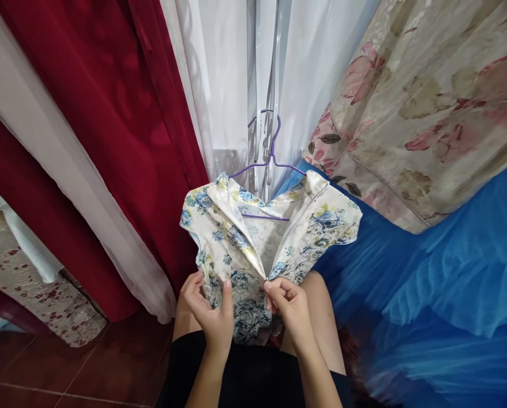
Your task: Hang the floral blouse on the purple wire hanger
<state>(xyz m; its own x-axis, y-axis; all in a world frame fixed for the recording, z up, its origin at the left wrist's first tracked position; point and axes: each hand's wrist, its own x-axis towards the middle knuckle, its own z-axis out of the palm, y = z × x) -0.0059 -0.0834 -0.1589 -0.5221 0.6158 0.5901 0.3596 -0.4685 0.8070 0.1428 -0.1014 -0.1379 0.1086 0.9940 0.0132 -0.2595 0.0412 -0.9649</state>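
The cap-sleeved floral garment (221,249) rests against the wearer's lap, its zipper (294,220) parted in a deep V. The right hand (290,300) pinches thumb to finger on the zipper at the foot of that V; the left hand (212,306) is spread, thumb on the cloth and fingers at its side edge. The likeliest trouble is a snag: the ruffled cloth lies loose close by the zipper's lower end and could catch in its teeth. With the left hand only lightly set, a pull might drag the whole piece along. The purple hanger (273,156) fills the neckline, and a hard tug could slip a shoulder off it; whether its hook is caught on anything, I cannot tell. Beyond hang silver ribbons (257,73), white drapery (219,62) and a red curtain (151,113), with blue tulle (448,272) under a rose-print cloth (427,102). The floor (109,362) is dark reddish tile.
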